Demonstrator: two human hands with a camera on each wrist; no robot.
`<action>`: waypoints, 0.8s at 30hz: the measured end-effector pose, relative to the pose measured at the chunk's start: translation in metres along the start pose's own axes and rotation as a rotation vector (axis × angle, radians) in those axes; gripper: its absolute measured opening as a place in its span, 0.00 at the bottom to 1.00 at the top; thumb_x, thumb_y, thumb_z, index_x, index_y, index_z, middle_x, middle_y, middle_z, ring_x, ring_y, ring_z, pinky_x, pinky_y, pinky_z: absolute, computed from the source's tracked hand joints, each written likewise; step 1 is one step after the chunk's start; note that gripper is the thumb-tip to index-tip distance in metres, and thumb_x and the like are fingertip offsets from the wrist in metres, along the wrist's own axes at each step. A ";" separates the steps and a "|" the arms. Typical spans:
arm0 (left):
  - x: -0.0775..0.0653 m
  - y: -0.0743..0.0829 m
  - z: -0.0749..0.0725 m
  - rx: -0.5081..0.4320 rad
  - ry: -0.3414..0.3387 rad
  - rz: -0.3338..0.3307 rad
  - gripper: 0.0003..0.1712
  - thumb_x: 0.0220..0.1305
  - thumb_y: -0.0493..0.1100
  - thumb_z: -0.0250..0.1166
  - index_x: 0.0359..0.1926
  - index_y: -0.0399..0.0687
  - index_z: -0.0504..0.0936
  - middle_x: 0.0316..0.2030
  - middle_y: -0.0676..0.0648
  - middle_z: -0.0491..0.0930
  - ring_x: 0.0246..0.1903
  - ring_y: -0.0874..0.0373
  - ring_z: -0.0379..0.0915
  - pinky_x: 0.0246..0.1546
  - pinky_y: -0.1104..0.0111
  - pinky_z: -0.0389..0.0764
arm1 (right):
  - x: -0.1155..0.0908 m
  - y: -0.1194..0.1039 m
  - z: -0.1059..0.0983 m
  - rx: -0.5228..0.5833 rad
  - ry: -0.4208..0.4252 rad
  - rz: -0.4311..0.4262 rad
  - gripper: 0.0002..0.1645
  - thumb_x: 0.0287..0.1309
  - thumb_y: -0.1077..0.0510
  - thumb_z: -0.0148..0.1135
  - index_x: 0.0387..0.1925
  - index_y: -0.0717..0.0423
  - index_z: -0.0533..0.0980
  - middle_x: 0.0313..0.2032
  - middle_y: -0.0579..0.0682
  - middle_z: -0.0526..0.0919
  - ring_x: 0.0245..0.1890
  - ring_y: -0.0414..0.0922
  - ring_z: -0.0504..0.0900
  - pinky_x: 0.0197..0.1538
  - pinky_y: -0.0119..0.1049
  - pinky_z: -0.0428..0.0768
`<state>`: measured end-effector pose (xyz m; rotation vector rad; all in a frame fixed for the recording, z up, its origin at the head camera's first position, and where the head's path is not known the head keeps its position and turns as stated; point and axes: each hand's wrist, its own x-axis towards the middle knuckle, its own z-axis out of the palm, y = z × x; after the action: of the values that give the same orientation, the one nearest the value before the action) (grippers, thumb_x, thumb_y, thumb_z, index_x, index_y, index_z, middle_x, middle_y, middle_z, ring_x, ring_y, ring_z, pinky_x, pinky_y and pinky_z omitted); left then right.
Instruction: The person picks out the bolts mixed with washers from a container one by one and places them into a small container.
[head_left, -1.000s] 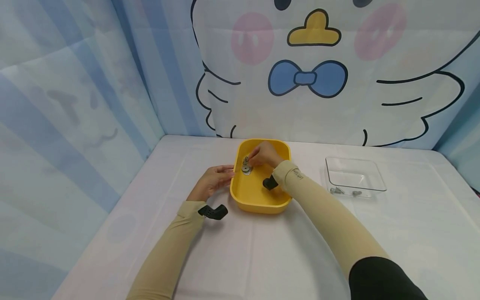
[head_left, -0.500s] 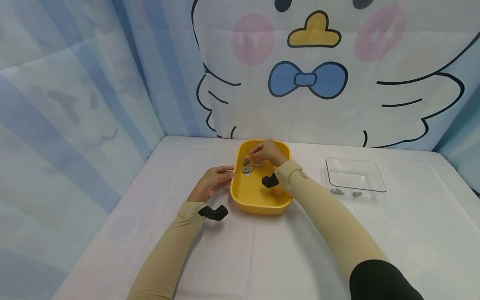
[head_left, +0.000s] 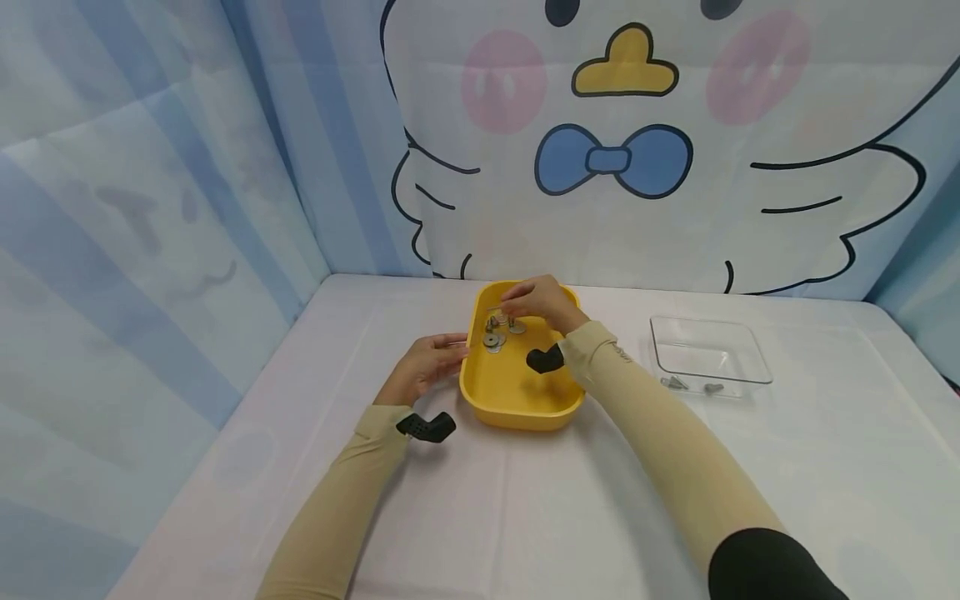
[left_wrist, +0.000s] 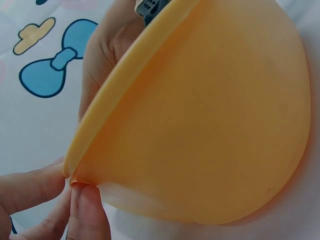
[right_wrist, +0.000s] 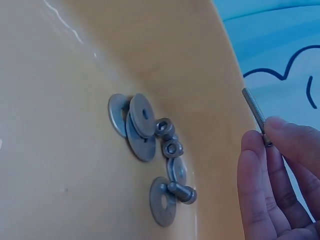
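My right hand [head_left: 543, 302] is over the far end of a yellow plastic tray [head_left: 525, 410]. Between thumb and fingertips it pinches a thin threaded screw [right_wrist: 255, 107], which points up and to the left in the right wrist view. Below lie several flat metal washers [right_wrist: 142, 116], some overlapping, and a few short socket-head screws [right_wrist: 172, 148]. My left hand [head_left: 423, 364] holds the tray's left rim, its fingertips on the lip [left_wrist: 80, 150] in the left wrist view.
A clear plastic box [head_left: 712, 350] stands on the white-covered table [head_left: 600, 517] to the right, with small grey screws [head_left: 675, 382] by its near side. Patterned cloth [head_left: 360, 167] hangs behind the table and along its sides.
My right hand has lifted from among the washers and moved slightly right, and a screw now shows in its fingertips. More washers have come into view. The left hand has stayed at the rim.
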<state>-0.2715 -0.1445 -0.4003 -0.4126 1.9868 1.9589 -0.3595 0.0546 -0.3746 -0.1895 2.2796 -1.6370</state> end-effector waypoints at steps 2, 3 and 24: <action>0.000 0.000 0.000 -0.008 0.004 -0.009 0.24 0.62 0.37 0.63 0.60 0.42 0.73 0.57 0.40 0.75 0.35 0.63 0.78 0.41 0.75 0.82 | -0.002 -0.002 -0.002 0.018 0.001 -0.004 0.18 0.55 0.63 0.65 0.47 0.69 0.78 0.49 0.63 0.80 0.49 0.57 0.81 0.59 0.47 0.77; 0.001 0.000 0.000 -0.010 0.006 -0.013 0.24 0.61 0.37 0.63 0.60 0.43 0.73 0.57 0.41 0.75 0.35 0.63 0.78 0.40 0.75 0.82 | -0.003 -0.003 -0.003 0.025 0.003 -0.009 0.18 0.55 0.64 0.65 0.47 0.69 0.78 0.49 0.63 0.80 0.50 0.57 0.80 0.59 0.47 0.77; 0.002 -0.001 0.001 -0.001 0.008 -0.013 0.24 0.62 0.37 0.63 0.60 0.45 0.74 0.57 0.42 0.76 0.37 0.63 0.77 0.35 0.78 0.82 | -0.035 -0.020 -0.048 -0.038 0.045 -0.074 0.21 0.54 0.60 0.66 0.49 0.66 0.77 0.40 0.51 0.83 0.41 0.46 0.83 0.56 0.42 0.79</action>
<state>-0.2730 -0.1434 -0.4016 -0.4324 1.9836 1.9530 -0.3442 0.1013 -0.3358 -0.2508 2.3645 -1.6510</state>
